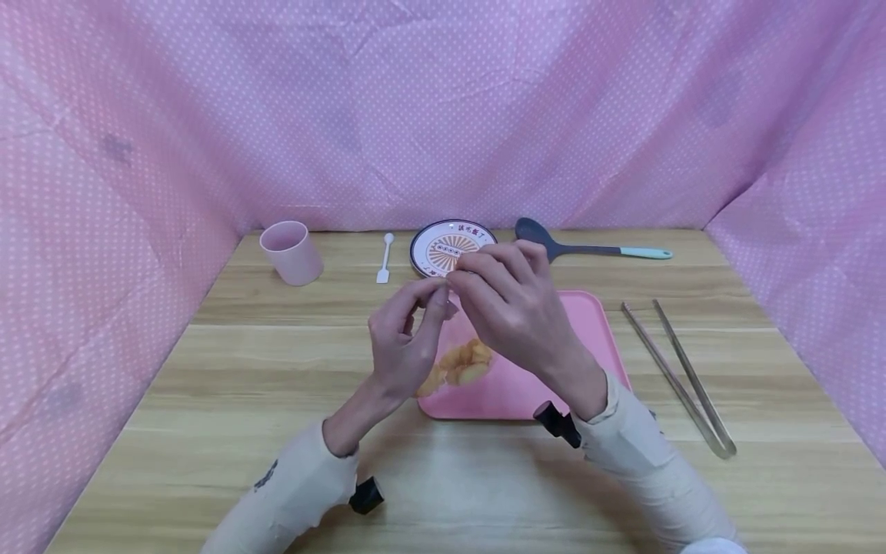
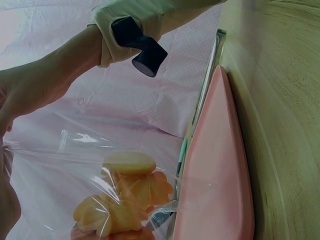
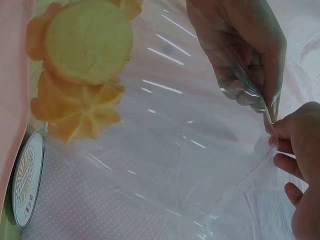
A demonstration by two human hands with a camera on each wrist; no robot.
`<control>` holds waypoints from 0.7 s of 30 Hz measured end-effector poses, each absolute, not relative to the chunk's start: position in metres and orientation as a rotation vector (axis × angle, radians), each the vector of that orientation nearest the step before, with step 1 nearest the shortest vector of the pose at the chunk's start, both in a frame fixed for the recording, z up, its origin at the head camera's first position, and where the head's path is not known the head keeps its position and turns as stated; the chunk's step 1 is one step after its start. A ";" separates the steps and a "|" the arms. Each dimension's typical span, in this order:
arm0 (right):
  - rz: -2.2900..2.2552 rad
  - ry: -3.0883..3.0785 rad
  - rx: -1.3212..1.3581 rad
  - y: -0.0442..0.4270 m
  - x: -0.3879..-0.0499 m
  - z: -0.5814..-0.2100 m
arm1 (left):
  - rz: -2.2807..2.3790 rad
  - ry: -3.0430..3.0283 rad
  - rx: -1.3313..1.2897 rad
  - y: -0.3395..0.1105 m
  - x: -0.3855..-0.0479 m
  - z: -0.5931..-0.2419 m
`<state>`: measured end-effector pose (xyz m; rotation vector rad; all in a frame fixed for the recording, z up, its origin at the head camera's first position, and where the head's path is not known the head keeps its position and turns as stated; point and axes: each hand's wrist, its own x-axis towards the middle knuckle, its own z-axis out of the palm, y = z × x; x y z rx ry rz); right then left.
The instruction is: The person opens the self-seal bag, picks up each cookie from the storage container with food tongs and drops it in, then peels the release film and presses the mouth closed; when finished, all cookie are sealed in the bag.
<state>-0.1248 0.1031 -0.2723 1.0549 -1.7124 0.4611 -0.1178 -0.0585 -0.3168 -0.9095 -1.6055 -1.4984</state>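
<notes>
A clear plastic bag hangs from both hands, with several yellow-orange cookies gathered at its bottom. Some cookies are flower-shaped; one shows a round, flat face. My left hand pinches the bag's upper edge between thumb and fingers. Close beside it, my right hand pinches the same edge with its fingertips. In the right wrist view the two hands nearly meet at the gathered plastic. Beneath the bag lies a pink tray, partly hidden by the hands and cookies.
Behind the hands are a round printed plate and a dark ladle-like spoon with a mint handle end. Metal tongs lie to the right. A pink cup and a small white spoon stand and lie at the back left.
</notes>
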 end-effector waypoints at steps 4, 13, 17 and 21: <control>0.467 -1.723 1.024 0.102 -0.124 -0.273 | -1.522 -1.599 -0.920 -0.058 -0.117 -0.316; 0.530 -1.752 0.915 0.098 -0.124 -0.278 | -1.466 -1.660 -0.919 -0.060 -0.116 -0.314; 0.552 -1.795 0.879 0.098 -0.124 -0.279 | -1.434 -1.703 -0.915 -0.062 -0.116 -0.315; 0.560 -1.848 0.859 0.099 -0.124 -0.282 | -1.426 -1.730 -0.913 -0.062 -0.117 -0.315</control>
